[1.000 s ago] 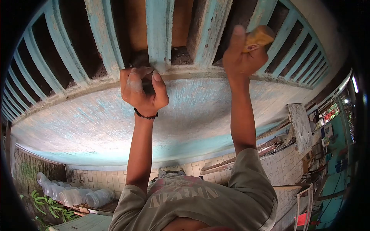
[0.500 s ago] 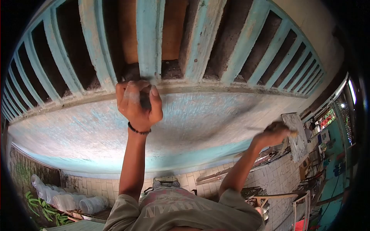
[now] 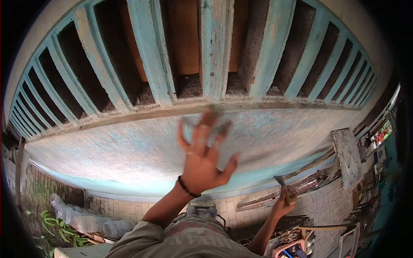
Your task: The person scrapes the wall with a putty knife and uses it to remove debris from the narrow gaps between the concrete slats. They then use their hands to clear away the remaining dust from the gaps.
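Observation:
My left hand (image 3: 203,161) is raised in front of the worn, scraped wall (image 3: 142,142), below the ledge, with its fingers spread and the fingertips smeared by motion. A dark beaded bracelet (image 3: 188,188) circles that wrist. Lower on the right, my right hand (image 3: 285,205) is closed around a scraper (image 3: 279,180), its flat blade pointing up and its light handle partly hidden by the fingers. Above the wall runs a dusty ledge (image 3: 185,111), from which light-blue vertical slats (image 3: 215,56) with peeling paint rise.
A weathered board (image 3: 346,159) leans at the right. Long wooden strips (image 3: 266,200) lie along the tiled floor (image 3: 232,206) at the wall's foot. Clear plastic containers (image 3: 86,223) and green plants (image 3: 58,230) are at lower left. A pinkish basket (image 3: 282,249) stands at lower right.
My left hand has left the ledge and moved right and down, its curled fingers spreading. My right hand has dropped down and left, away from the board. The view has shifted slightly.

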Action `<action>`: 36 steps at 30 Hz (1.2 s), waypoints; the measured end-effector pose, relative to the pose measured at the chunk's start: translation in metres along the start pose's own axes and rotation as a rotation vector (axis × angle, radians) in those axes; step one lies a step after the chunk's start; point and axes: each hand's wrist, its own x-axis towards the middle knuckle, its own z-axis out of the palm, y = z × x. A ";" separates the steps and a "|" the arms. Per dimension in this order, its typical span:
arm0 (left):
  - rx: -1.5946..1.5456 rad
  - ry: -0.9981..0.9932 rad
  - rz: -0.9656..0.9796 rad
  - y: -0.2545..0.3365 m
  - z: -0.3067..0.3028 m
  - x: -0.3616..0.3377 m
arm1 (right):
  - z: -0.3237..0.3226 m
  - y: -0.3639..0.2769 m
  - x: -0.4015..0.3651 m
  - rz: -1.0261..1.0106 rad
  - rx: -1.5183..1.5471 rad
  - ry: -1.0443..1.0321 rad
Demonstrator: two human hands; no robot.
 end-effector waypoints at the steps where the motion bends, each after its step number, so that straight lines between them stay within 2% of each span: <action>1: -0.177 -0.040 0.077 0.002 0.008 -0.004 | 0.001 -0.003 0.000 0.043 0.049 0.008; 3: -0.538 -0.115 0.236 0.000 0.029 -0.014 | 0.014 -0.009 0.002 -0.037 0.065 0.064; 6: -0.545 -0.278 0.232 -0.001 0.060 -0.049 | 0.038 -0.033 0.000 -0.068 0.099 0.107; 8: -0.487 -0.337 0.136 -0.017 0.081 -0.087 | 0.050 -0.037 0.001 -0.149 0.029 0.148; 9: -0.458 -0.364 0.088 -0.024 0.086 -0.104 | 0.059 -0.044 -0.002 -0.105 0.283 0.113; 13: -0.493 -0.395 -0.097 -0.039 0.079 -0.149 | 0.049 -0.038 -0.002 0.012 0.231 -0.081; 15: -0.550 -0.387 -0.183 -0.038 0.072 -0.161 | 0.049 -0.042 -0.005 0.022 0.224 -0.115; 22: -0.547 -0.345 -0.177 -0.047 0.052 -0.160 | 0.053 -0.052 0.000 0.027 0.294 -0.137; 23: -0.544 -0.359 -0.203 -0.048 0.050 -0.162 | 0.054 -0.058 0.008 -0.004 0.198 -0.122; 26: -0.537 -0.373 -0.231 -0.052 0.049 -0.165 | 0.072 -0.108 0.036 -0.175 0.437 0.033; 28: -0.536 -0.374 -0.212 -0.050 0.049 -0.165 | 0.085 -0.145 0.054 -0.417 0.496 0.056; 30: -0.534 -0.376 -0.175 -0.048 0.050 -0.158 | 0.103 -0.195 0.067 -0.664 0.577 -0.004; 33: -0.588 -0.368 -0.100 -0.041 0.042 -0.137 | 0.122 -0.245 0.091 -0.872 0.192 -0.211; 35: -0.616 -0.322 -0.041 -0.039 0.032 -0.117 | 0.164 -0.270 0.102 -0.858 0.308 -0.348; 36: -0.616 -0.284 0.001 -0.040 0.025 -0.107 | 0.191 -0.282 0.096 -0.759 0.602 -0.416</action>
